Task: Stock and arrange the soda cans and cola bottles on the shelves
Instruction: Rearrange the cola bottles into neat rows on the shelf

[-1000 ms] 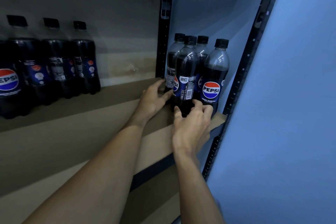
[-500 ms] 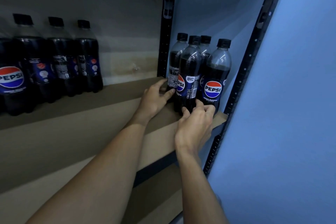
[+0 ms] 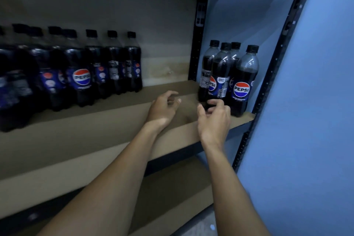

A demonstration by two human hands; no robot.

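Several Pepsi cola bottles [image 3: 241, 80] with black caps stand bunched at the right end of the brown shelf board [image 3: 115, 120]. A longer row of Pepsi bottles [image 3: 82, 71] stands at the left along the back. My left hand [image 3: 162, 108] hovers over the bare board left of the right group, fingers loosely curled, holding nothing. My right hand [image 3: 214, 117] hangs just in front of the front-left bottle [image 3: 220, 76] of that group, fingers relaxed and off it. No cans are in view.
A black metal upright [image 3: 197, 44] stands behind the right group and another upright [image 3: 268, 86] at the shelf's right front corner. A blue wall [image 3: 306, 120] lies to the right. A lower shelf board [image 3: 172, 188] shows beneath my arms.
Both hands have let go of the right-hand bottles and pulled back toward me. The view has shifted so that more of the left row shows.
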